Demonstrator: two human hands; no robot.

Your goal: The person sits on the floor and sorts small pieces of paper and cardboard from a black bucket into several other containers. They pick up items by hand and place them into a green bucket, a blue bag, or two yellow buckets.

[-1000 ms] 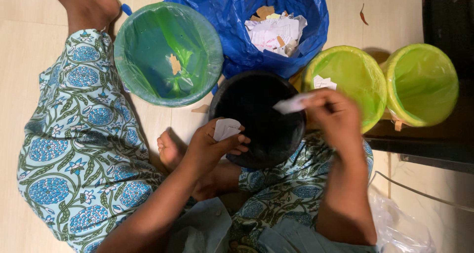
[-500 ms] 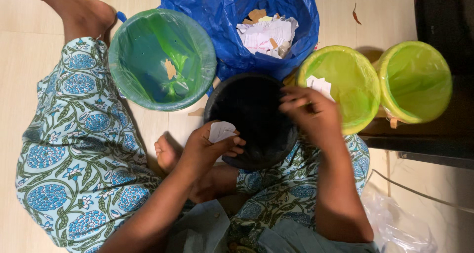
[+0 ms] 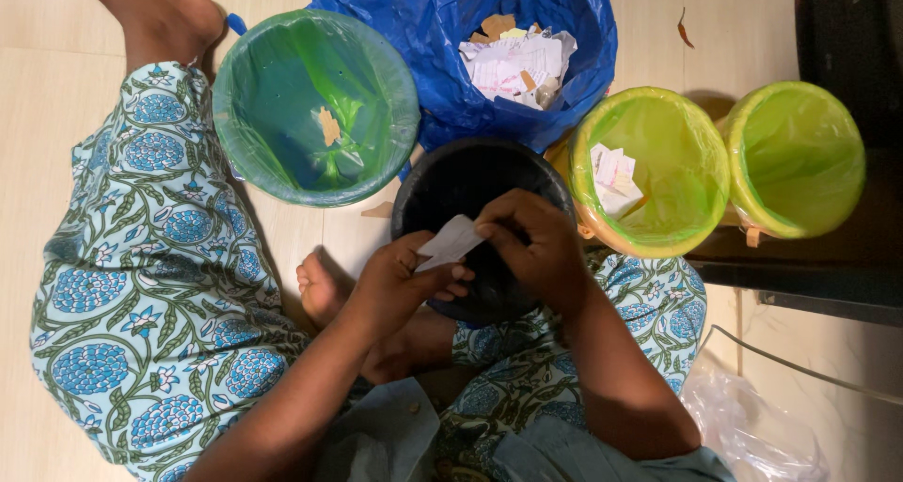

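My left hand and my right hand meet over a black bin that rests between my legs. Both pinch the same white paper scrap, the left from below, the right at its upper end. Behind the black bin stands a blue bag holding several paper and cardboard pieces. A green-lined bin to its left holds one small brown scrap. A yellow-green lined bin to the right holds a few white paper pieces.
A second yellow-green lined bin stands at the far right against dark furniture. My legs in blue floral trousers spread over the beige tiled floor. A clear plastic bag lies at the lower right.
My right hand dropped a white scrap into the near yellow-green bin, then came back left over the black bin and took hold of the scrap in my left hand.
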